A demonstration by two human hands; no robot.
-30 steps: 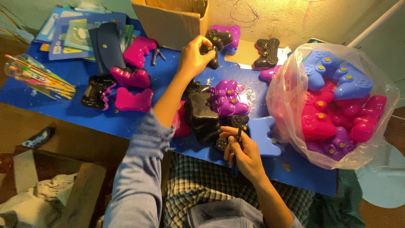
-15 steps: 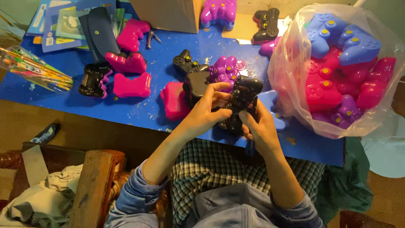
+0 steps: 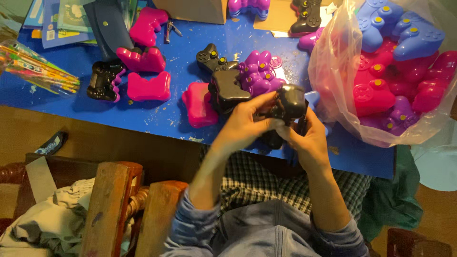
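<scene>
Black shell (image 3: 289, 102) in hands (image 3: 276, 128); purple shells (image 3: 259, 74) behind

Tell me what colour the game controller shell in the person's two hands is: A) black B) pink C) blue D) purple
A: the left hand and right hand both grip a glossy black controller shell above the blue table.

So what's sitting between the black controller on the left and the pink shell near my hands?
A magenta shell lies between the black controller and pink shell, head view.
</scene>
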